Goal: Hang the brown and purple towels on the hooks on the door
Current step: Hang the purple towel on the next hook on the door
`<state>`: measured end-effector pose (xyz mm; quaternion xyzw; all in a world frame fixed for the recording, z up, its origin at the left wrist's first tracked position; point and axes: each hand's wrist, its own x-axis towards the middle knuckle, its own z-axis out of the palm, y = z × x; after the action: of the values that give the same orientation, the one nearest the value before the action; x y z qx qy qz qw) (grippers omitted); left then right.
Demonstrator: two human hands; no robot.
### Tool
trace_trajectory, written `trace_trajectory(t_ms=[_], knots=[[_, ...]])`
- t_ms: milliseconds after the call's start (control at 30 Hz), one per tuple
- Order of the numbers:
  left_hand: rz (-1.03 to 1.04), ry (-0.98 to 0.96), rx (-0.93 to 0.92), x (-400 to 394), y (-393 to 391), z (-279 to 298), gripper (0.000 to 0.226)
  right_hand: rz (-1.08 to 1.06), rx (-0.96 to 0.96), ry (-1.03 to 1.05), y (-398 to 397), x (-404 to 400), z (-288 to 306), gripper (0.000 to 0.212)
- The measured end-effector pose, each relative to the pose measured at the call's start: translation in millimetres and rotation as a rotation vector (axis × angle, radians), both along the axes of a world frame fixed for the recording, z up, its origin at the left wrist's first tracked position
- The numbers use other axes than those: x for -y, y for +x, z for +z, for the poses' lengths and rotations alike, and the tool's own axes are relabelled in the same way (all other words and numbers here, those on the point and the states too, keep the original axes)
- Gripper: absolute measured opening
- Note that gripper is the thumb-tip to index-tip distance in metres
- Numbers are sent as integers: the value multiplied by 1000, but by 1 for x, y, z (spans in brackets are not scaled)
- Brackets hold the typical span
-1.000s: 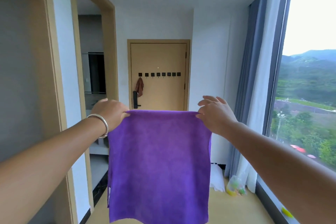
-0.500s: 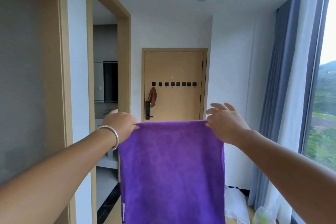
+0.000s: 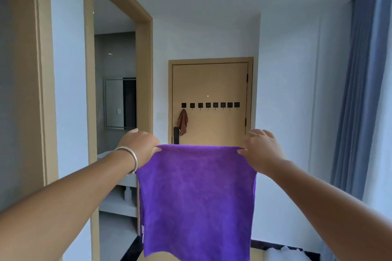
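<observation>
the purple towel [image 3: 197,199] hangs flat and spread between both hands at 6 o'clock in the view. the left hand [image 3: 140,146] pinches its upper left corner, and the right hand [image 3: 262,149] pinches the upper right corner with thumb and forefinger while the other fingers fan out loosely.

over the last second the view has swung left: the window and hills that filled 3 o'clock are gone, only the blue curtain [image 3: 360,91] remains there, and the door [image 3: 212,101] now sits straight ahead at 12 o'clock and looks larger. the grip on the towel has not altered. that reads as the person squaring up and walking toward the door.

the brown towel [image 3: 182,121] already hangs from the leftmost of the hooks [image 3: 210,105], so half the job looks done. the other hooks look bare. the door is well apart from the hands, so more approach comes first, then gathering a corner to loop over a hook.
</observation>
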<state>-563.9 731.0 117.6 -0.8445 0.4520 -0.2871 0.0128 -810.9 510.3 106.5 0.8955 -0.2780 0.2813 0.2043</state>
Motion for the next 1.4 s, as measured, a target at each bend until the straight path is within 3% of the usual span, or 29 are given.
trace_trajectory(t_ms=[267,733,1100,1400], knots=[[-7,1,15,84,105,-6,40,-24,-13,-8,106,81,-14,33],[-89,-83,-3,235,355,-3,45,-82,53,4,354,228,-2,30],[-104,-39,-27,321,485,-19,40,-82,-4,-16,483,322,-11,31],[-67,-4,18,429,600,-17,41,-35,25,18,608,444,-14,30]])
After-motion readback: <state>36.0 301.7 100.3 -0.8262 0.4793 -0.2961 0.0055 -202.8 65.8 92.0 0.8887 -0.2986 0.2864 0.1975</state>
